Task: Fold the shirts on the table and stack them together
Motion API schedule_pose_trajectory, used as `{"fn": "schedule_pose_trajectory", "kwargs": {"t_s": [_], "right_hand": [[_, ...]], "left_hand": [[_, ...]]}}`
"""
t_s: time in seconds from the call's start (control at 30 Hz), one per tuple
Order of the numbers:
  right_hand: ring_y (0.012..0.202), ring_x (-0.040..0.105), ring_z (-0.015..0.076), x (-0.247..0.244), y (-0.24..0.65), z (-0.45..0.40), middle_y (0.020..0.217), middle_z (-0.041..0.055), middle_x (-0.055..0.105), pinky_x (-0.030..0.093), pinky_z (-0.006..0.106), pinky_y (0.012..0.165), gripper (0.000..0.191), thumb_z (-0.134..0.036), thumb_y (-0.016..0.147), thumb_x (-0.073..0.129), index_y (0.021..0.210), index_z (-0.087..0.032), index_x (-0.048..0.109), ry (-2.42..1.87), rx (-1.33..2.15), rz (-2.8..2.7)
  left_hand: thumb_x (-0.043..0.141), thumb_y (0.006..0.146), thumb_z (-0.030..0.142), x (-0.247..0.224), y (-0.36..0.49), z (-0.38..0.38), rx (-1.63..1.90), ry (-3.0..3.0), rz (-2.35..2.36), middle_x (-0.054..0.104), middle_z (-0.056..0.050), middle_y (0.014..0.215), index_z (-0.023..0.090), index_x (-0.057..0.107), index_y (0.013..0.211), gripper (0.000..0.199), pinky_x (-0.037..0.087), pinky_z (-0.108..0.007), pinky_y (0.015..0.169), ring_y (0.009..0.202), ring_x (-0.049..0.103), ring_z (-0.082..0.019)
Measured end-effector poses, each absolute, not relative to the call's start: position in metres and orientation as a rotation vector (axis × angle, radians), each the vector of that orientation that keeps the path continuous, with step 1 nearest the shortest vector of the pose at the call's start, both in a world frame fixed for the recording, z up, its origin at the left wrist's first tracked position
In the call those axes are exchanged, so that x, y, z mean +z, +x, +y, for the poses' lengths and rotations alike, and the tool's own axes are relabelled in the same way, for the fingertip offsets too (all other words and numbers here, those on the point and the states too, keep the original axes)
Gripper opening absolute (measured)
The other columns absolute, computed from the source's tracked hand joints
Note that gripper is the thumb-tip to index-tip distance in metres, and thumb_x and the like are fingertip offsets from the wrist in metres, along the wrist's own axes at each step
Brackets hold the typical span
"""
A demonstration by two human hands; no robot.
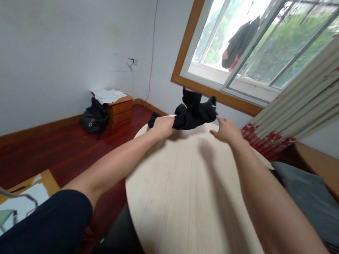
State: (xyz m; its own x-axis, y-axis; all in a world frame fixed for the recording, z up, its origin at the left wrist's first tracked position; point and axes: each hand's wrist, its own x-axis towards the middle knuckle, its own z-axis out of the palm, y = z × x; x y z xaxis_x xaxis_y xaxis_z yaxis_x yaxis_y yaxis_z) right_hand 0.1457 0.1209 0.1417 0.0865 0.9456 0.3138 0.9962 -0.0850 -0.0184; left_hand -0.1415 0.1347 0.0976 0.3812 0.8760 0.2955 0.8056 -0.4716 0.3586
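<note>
A bunched black garment (191,115) is held up above the far end of the round, pale wood table (185,177). Its folds hide what kind of garment it is. My left hand (163,125) is closed around its left part, and a bit of the cloth sticks out beyond the fist. At the garment's right end is my right hand (226,129), with thumb and forefinger spread apart. The forefinger's tip meets the edge of the cloth or lies just beside it; I cannot tell which. Both arms reach out across the tabletop.
Folded grey clothes (313,198) lie at the table's right. A wooden cabinet (121,110) with papers stands in the corner, a black backpack (94,117) beside it. Papers (25,204) cover a surface at lower left. A curtain (310,85) hangs by the window (257,43).
</note>
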Motion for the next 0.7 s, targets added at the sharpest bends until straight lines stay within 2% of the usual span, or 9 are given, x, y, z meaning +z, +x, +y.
{"fn": "schedule_pose_trajectory", "kwargs": {"t_s": [0.03, 0.07, 0.17, 0.23, 0.27, 0.33, 0.43, 0.57, 0.7], "right_hand": [[0.123, 0.055, 0.0408, 0.118, 0.141, 0.113, 0.145, 0.0257, 0.05, 0.043, 0.05, 0.098, 0.085, -0.034, 0.075, 0.081, 0.149, -0.013, 0.044, -2.139, -0.274, -2.011], [0.124, 0.056, 0.0403, 0.094, 0.139, 0.103, 0.147, 0.0236, 0.05, 0.044, 0.051, 0.099, 0.081, -0.033, 0.075, 0.079, 0.147, -0.015, 0.047, -2.13, -0.216, -2.073], [0.127, 0.056, 0.0377, 0.029, 0.145, 0.064, 0.148, 0.02, 0.052, 0.045, 0.049, 0.105, 0.065, -0.037, 0.08, 0.071, 0.141, -0.017, 0.056, -2.06, -0.03, -2.142], [0.135, 0.051, 0.0339, -0.001, 0.156, 0.036, 0.146, 0.0185, 0.054, 0.04, 0.047, 0.112, 0.051, -0.039, 0.091, 0.057, 0.136, -0.016, 0.061, -1.993, 0.038, -2.118], [0.137, 0.049, 0.0327, -0.01, 0.163, 0.023, 0.147, 0.0174, 0.053, 0.038, 0.047, 0.114, 0.05, -0.041, 0.094, 0.052, 0.135, -0.016, 0.061, -1.977, 0.041, -2.095], [0.14, 0.047, 0.0305, -0.017, 0.175, 0.001, 0.148, 0.0159, 0.053, 0.035, 0.046, 0.117, 0.05, -0.044, 0.095, 0.048, 0.134, -0.016, 0.062, -1.957, 0.074, -2.053], [0.136, 0.051, 0.0302, -0.014, 0.189, -0.025, 0.144, 0.0153, 0.057, 0.037, 0.045, 0.116, 0.049, -0.043, 0.09, 0.057, 0.13, -0.017, 0.066, -1.928, 0.194, -2.01], [0.127, 0.059, 0.0306, -0.007, 0.196, -0.055, 0.137, 0.0153, 0.063, 0.043, 0.044, 0.111, 0.04, -0.039, 0.085, 0.063, 0.118, -0.018, 0.072, -1.911, 0.238, -1.888], [0.114, 0.064, 0.0282, 0.008, 0.21, -0.08, 0.119, 0.0133, 0.071, 0.045, 0.041, 0.105, 0.031, -0.037, 0.086, 0.058, 0.105, -0.018, 0.073, -1.926, -0.024, -1.657]], "left_hand": [[0.058, 0.089, 0.019, 0.085, -0.139, 0.133, 0.423, 2.532, 1.587, 0.065, -0.019, 0.123, 0.015, 0.061, 0.124, 0.035, 0.045, -0.048, 0.1, 0.118, 0.061, -0.037], [0.059, 0.088, 0.018, 0.072, -0.137, 0.129, 0.318, 2.543, 1.592, 0.066, -0.019, 0.119, 0.014, 0.064, 0.12, 0.033, 0.047, -0.046, 0.097, 0.113, 0.063, -0.035], [0.056, 0.089, 0.017, 0.045, -0.134, 0.118, 0.196, 2.574, 1.612, 0.064, -0.02, 0.123, 0.013, 0.065, 0.121, 0.034, 0.049, -0.045, 0.093, 0.108, 0.066, -0.033], [0.057, 0.088, 0.02, 0.043, -0.129, 0.114, 0.144, 2.58, 1.644, 0.063, -0.022, 0.124, 0.012, 0.065, 0.122, 0.035, 0.049, -0.048, 0.092, 0.109, 0.065, -0.035], [0.06, 0.087, 0.023, 0.046, -0.124, 0.114, 0.116, 2.58, 1.66, 0.063, -0.023, 0.124, 0.012, 0.065, 0.121, 0.036, 0.048, -0.05, 0.092, 0.11, 0.063, -0.037], [0.067, 0.083, 0.03, 0.056, -0.109, 0.113, 0.098, 2.601, 1.667, 0.062, -0.024, 0.125, 0.013, 0.065, 0.121, 0.041, 0.045, -0.056, 0.094, 0.115, 0.059, -0.041], [0.069, 0.084, 0.042, 0.064, -0.078, 0.106, 0.211, 2.711, 1.53, 0.058, -0.023, 0.133, 0.016, 0.064, 0.125, 0.049, 0.038, -0.06, 0.102, 0.123, 0.051, -0.041], [0.053, 0.094, 0.047, 0.037, -0.043, 0.083, 0.363, 2.78, 1.252, 0.052, -0.02, 0.145, 0.018, 0.059, 0.133, 0.049, 0.028, -0.056, 0.112, 0.134, 0.044, -0.037], [0.035, 0.1, 0.05, -0.002, -0.037, 0.067, 0.265, 2.777, 1.096, 0.037, -0.016, 0.16, 0.021, 0.049, 0.145, 0.055, 0.02, -0.058, 0.117, 0.148, 0.029, -0.034]]}}
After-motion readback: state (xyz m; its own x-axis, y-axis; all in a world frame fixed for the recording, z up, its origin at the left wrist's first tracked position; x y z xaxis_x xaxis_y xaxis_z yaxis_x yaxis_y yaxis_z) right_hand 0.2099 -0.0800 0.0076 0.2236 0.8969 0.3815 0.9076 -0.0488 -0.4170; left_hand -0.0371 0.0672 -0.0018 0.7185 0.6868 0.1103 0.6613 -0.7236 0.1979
